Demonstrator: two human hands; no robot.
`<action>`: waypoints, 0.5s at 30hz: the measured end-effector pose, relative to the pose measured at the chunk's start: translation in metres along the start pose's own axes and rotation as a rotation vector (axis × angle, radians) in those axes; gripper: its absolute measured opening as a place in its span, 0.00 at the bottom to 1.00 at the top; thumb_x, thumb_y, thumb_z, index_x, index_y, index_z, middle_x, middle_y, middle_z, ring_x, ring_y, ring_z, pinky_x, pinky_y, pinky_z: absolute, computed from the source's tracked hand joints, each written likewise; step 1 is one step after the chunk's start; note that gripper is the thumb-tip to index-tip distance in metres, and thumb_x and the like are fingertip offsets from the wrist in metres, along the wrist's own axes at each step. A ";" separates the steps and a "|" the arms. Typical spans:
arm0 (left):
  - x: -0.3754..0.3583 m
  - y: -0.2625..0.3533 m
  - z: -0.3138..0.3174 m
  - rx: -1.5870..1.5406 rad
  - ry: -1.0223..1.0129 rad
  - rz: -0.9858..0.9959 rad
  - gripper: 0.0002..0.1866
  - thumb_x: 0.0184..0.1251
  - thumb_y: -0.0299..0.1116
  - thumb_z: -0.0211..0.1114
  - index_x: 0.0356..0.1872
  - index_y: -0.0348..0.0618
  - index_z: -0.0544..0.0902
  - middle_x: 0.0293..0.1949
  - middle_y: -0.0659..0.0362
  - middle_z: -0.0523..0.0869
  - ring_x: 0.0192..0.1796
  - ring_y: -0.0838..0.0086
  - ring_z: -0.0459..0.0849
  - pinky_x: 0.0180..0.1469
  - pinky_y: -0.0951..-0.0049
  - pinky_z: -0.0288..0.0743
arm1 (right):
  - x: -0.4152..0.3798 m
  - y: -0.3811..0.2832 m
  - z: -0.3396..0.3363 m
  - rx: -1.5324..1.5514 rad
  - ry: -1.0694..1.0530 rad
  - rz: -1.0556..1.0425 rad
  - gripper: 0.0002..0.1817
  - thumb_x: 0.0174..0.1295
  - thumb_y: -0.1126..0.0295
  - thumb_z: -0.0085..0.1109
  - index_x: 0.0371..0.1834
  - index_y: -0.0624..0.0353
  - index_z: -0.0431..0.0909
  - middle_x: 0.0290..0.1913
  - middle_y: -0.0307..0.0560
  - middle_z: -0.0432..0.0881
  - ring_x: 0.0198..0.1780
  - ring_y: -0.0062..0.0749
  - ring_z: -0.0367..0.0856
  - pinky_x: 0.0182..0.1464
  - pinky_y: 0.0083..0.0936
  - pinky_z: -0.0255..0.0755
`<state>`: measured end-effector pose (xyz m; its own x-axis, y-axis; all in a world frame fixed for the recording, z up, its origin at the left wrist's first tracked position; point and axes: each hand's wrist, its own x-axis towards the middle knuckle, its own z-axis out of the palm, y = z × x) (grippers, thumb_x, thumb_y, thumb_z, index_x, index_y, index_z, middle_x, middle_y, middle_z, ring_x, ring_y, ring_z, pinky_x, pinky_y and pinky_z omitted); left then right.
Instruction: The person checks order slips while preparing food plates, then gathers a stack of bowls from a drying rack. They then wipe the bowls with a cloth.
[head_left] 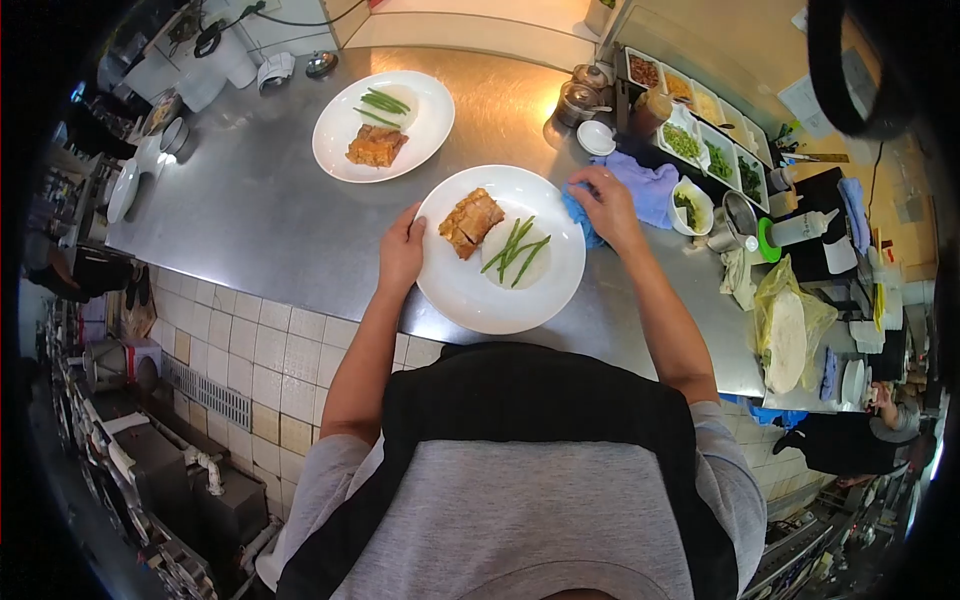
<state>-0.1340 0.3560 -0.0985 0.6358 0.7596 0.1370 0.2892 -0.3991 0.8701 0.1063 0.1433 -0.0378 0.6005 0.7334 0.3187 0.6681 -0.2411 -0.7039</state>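
Note:
A white plate (470,305) sits near the front edge of the steel counter, with a browned piece of meat (470,223) and several green beans (517,250) over a pale round of food. My left hand (403,245) is closed on the plate's left rim, thumb on top. At the opposite rim, my right hand (607,205) pinches a blue cloth (580,213) against the edge. Farther back lies a second white plate (335,150) with similar meat (376,146) and beans (384,100).
Trays of chopped toppings (715,155) line the right, beside a purple cloth (645,185), a small bowl (693,207) and a squeeze bottle (800,228). Glass jars (582,98) stand at the back. Another person (850,440) is at far right. Floor tiles (270,345) show below the counter.

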 end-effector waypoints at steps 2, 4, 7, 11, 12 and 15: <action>0.007 0.002 0.001 -0.020 -0.074 -0.050 0.17 0.67 0.34 0.55 0.54 0.39 0.78 0.47 0.44 0.83 0.48 0.58 0.83 0.51 0.67 0.74 | 0.012 -0.007 0.011 -0.044 -0.100 -0.250 0.07 0.50 0.73 0.65 0.34 0.57 0.81 0.37 0.47 0.79 0.42 0.42 0.78 0.43 0.33 0.70; 0.020 0.004 0.003 -0.026 -0.144 -0.053 0.17 0.68 0.34 0.54 0.55 0.40 0.78 0.48 0.44 0.82 0.50 0.56 0.83 0.52 0.66 0.73 | 0.020 0.007 0.025 -0.210 -0.237 -0.303 0.07 0.48 0.71 0.67 0.31 0.49 0.82 0.47 0.42 0.77 0.50 0.39 0.75 0.50 0.35 0.67; 0.035 0.003 0.008 -0.005 -0.241 -0.011 0.17 0.68 0.34 0.54 0.55 0.42 0.78 0.47 0.44 0.83 0.49 0.56 0.83 0.52 0.66 0.73 | 0.025 0.011 0.036 -0.267 -0.346 -0.306 0.06 0.48 0.69 0.67 0.29 0.45 0.82 0.52 0.40 0.74 0.54 0.39 0.72 0.53 0.37 0.66; 0.042 0.012 0.010 0.004 -0.332 -0.002 0.17 0.68 0.33 0.54 0.55 0.43 0.78 0.47 0.44 0.83 0.47 0.56 0.83 0.52 0.66 0.73 | 0.034 0.006 0.043 -0.310 -0.377 -0.328 0.05 0.49 0.67 0.67 0.28 0.44 0.81 0.54 0.39 0.73 0.55 0.39 0.72 0.53 0.37 0.66; 0.044 0.015 0.009 0.007 -0.357 0.008 0.17 0.67 0.33 0.54 0.55 0.44 0.78 0.46 0.44 0.83 0.47 0.56 0.83 0.51 0.66 0.73 | 0.038 0.006 0.045 -0.317 -0.368 -0.335 0.04 0.50 0.67 0.67 0.28 0.44 0.81 0.54 0.39 0.73 0.55 0.38 0.72 0.53 0.36 0.67; 0.046 0.018 0.009 -0.015 -0.371 0.036 0.17 0.67 0.33 0.54 0.55 0.44 0.78 0.45 0.44 0.84 0.45 0.56 0.83 0.51 0.66 0.73 | 0.047 0.009 0.049 -0.212 -0.329 -0.372 0.04 0.51 0.67 0.65 0.30 0.45 0.80 0.54 0.40 0.72 0.50 0.40 0.75 0.50 0.36 0.70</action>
<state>-0.0934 0.3789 -0.0809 0.8622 0.5065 -0.0108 0.2534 -0.4125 0.8750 0.1191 0.2074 -0.0603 0.1604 0.9458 0.2825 0.9038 -0.0257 -0.4271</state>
